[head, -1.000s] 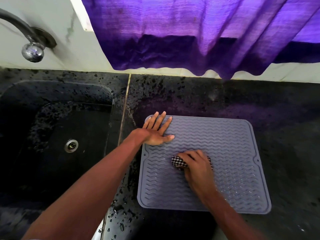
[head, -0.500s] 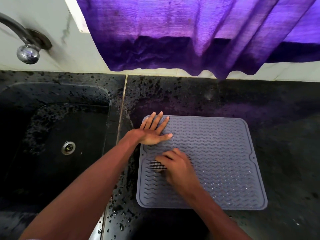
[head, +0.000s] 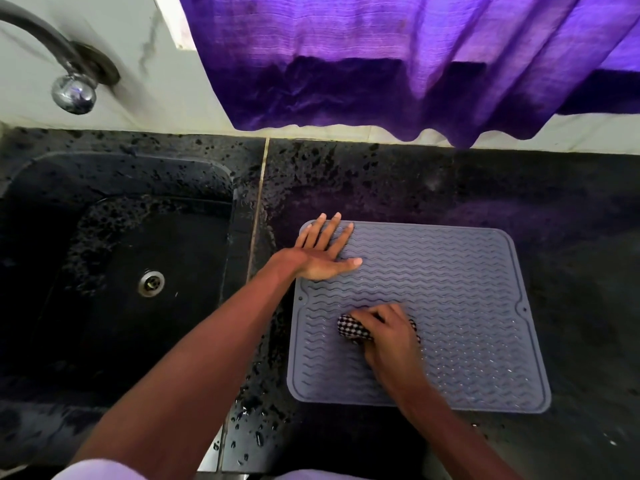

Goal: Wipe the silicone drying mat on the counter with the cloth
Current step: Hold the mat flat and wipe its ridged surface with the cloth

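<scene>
The grey silicone drying mat (head: pixel 457 271) lies flat on the dark speckled tabletop (head: pixel 575 306), to the right of the black sink (head: pixel 121 174). Its long axis runs left to right, roughly along the back wall, with the right end turned slightly toward the person. Its wavy ridges follow the same direction.

The left hand (head: pixel 322 258) rests palm down on the mat's far left corner. Its grip is fully spread with straight fingers and has hold of nothing. The right hand (head: pixel 388 336) is in the mat's near left part, its grip curled round a bunched black-and-white checked cloth (head: pixel 351 329) that presses on the ridges.

The mat's left edge sits near the sink's rim, with only a narrow strip of tabletop between. Bare tabletop lies open beyond the far edge and to the right. Water droplets (head: pixel 256 420) dot the tabletop by the near left corner. A tap (head: pixel 72 91) stands over the sink, and a purple curtain (head: pixel 381 64) hangs above the back wall.
</scene>
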### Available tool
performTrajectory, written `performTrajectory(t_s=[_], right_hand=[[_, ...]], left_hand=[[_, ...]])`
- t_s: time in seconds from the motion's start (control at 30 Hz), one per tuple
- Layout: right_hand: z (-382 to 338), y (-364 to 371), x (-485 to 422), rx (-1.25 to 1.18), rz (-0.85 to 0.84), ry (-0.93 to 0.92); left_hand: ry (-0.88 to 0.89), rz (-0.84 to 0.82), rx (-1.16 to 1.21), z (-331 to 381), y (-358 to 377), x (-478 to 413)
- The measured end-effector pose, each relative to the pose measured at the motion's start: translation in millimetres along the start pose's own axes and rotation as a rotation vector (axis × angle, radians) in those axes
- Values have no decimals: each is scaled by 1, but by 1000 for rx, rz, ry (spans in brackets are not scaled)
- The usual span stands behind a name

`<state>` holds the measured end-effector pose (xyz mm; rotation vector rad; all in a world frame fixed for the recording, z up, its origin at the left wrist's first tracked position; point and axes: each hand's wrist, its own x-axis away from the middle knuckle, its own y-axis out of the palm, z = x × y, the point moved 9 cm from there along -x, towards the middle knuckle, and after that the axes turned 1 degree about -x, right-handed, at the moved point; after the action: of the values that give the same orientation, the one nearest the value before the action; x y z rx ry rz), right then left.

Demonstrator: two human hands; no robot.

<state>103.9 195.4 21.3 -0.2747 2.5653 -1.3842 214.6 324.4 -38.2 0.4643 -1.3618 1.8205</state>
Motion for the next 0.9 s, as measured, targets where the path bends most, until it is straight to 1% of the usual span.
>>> performTrajectory(t_s=[0.27,0.4,0.5,0.63,0.7,0.8,0.9], right_hand=[[-68,40,-27,-4,-102,-167],[-77,44,-28,16,-200,-236],[-54,20,-16,2,-188,-200],[5,-26,7,38,-73,-82],[24,-31,12,57,-54,-16],[28,-22,15,57,-30,32],[19,-15,12,26,-5,32]], left_hand=[[-13,-13,-14,4,-1,3],[-9,3,-10,4,0,3],[-5,22,-5,2,0,1],[3,59,-11,0,1,-2],[-1,84,-41,-1,2,-3],[-11,120,-89,2,2,-3],[-15,159,-109,4,1,-1]])
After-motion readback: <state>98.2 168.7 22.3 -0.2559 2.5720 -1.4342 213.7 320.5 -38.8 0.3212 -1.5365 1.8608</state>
